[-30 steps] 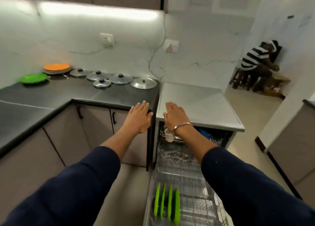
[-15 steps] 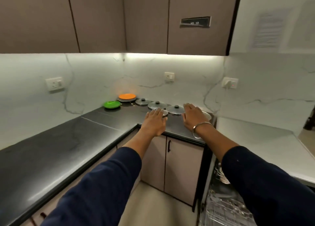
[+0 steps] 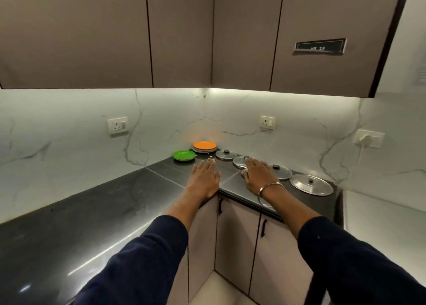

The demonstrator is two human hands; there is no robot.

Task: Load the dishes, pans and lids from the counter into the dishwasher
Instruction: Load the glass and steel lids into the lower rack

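Several steel lids lie in a row on the dark counter [image 3: 96,221]: a far lid [image 3: 226,154], one under my fingertips [image 3: 239,162], one with a black knob [image 3: 280,171] and the largest lid [image 3: 311,185] at the right end. A small lid is mostly hidden beneath my right hand [image 3: 257,173], which stretches flat over it with fingers straight. My left hand [image 3: 204,178] is flat and open above the counter, fingers pointing at the green plate [image 3: 184,155]. An orange plate [image 3: 204,146] tops a stack in the corner. The dishwasher is out of view.
Brown wall cabinets [image 3: 184,35] hang overhead above the white marble backsplash. Base cabinet doors [image 3: 237,242] with black handles stand below the counter's inner corner. A plug and cord [image 3: 366,141] sit in the right wall socket. A white surface [image 3: 387,217] adjoins the counter at the right.
My view turned left from the open dishwasher to the counter corner. Both hands reached forward over the counter, the right one arriving above the lids, the left nearing the green plate.
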